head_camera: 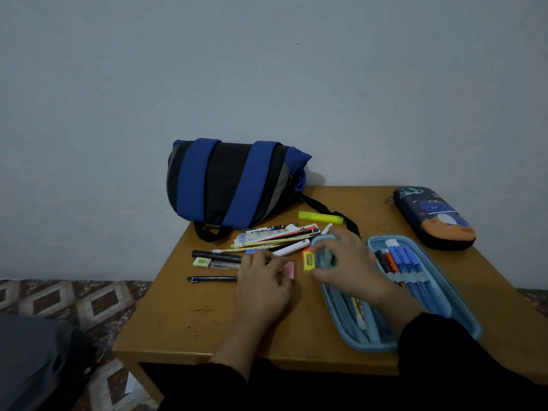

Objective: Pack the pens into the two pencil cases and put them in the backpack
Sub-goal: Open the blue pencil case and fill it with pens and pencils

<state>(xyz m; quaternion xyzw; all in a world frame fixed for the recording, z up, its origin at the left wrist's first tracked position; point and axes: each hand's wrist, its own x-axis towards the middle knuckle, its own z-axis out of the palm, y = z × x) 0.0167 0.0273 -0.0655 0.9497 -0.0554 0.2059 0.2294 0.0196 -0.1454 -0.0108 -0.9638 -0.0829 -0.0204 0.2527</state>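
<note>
A light blue pencil case [462,310] lies open at the right of the wooden table [189,315], with several blue and orange pens [403,262] in its right half. My right hand [347,262] hovers over its left half and grips a small yellow and clear item [310,261]. My left hand [264,280] rests on the table and pinches a pink eraser [290,269]. A heap of loose pens [275,237] lies in front of the blue and black backpack [231,182]. A second, dark blue pencil case [436,218] lies zipped at the far right.
A yellow highlighter [320,217] lies near the backpack strap. A dark pen [212,279], a black marker [216,256] and a small green eraser [202,262] lie left of my left hand. Patterned floor and a dark bundle [38,360] are at the left.
</note>
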